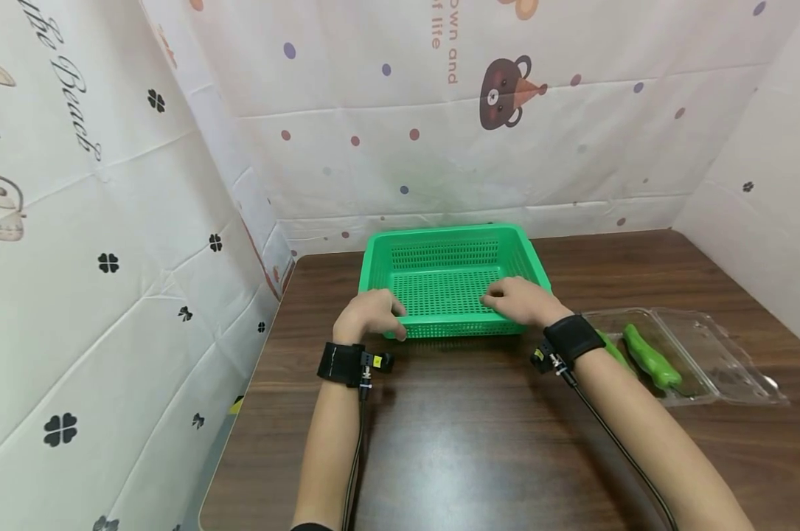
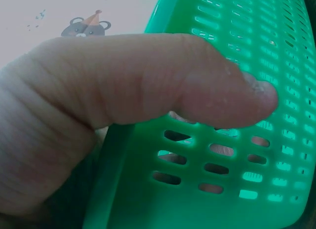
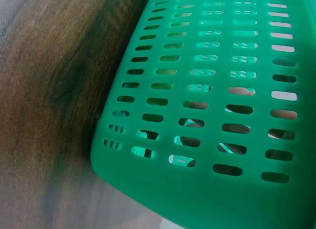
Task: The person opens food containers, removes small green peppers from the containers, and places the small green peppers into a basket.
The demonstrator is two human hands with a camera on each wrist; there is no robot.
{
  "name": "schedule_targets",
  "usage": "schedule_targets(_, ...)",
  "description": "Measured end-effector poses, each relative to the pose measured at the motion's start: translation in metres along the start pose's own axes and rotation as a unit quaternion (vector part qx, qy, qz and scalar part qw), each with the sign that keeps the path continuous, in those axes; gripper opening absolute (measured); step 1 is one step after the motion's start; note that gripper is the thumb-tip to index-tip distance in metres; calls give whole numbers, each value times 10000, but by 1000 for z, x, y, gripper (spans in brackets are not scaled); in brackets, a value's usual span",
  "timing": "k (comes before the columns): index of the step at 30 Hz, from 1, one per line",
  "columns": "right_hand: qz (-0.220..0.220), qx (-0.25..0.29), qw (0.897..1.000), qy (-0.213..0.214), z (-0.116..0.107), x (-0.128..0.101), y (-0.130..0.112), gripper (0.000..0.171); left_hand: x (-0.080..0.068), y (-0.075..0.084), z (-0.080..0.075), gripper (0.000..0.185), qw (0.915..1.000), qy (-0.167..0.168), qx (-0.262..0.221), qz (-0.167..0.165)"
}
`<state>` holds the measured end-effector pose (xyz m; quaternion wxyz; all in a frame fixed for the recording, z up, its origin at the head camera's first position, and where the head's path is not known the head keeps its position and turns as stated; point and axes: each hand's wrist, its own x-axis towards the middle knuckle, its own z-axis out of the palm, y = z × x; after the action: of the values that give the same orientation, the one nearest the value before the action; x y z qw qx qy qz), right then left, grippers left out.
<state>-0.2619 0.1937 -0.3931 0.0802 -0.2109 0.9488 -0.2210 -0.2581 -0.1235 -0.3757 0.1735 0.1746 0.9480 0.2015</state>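
A green perforated plastic basket (image 1: 453, 323) stands at the back of the dark wooden table. At its near left corner my left hand (image 1: 368, 313) grips the front rim. In the left wrist view the thumb (image 2: 187, 81) lies across the outside of the basket wall (image 2: 138, 199), and skin shows through the slots. My right hand (image 1: 522, 299) reaches over the near right corner, its thumb and finger loosely bent and apart above the basket's inside. The right wrist view shows the basket's outer wall (image 3: 148, 184) without fingers on it; skin tones show through some slots.
To the right, a clear plastic clamshell box (image 1: 711, 354) lies open with green peppers (image 1: 648, 358) in it, partly behind my right forearm. Patterned white sheets (image 1: 346, 169) hang behind the table and along both sides. Cables run from both wrist cameras along my forearms.
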Motion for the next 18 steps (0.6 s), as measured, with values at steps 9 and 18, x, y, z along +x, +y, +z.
schedule_targets(9,-407,256,9925,1126,4,-5,-3,23,0,-4,-3,45,10000,-4,21,13)
schedule_targets(18,-678,642,9691,2282,-13,-31,-7,17,4,-6,-12,45,9999,-132,-29,-14)
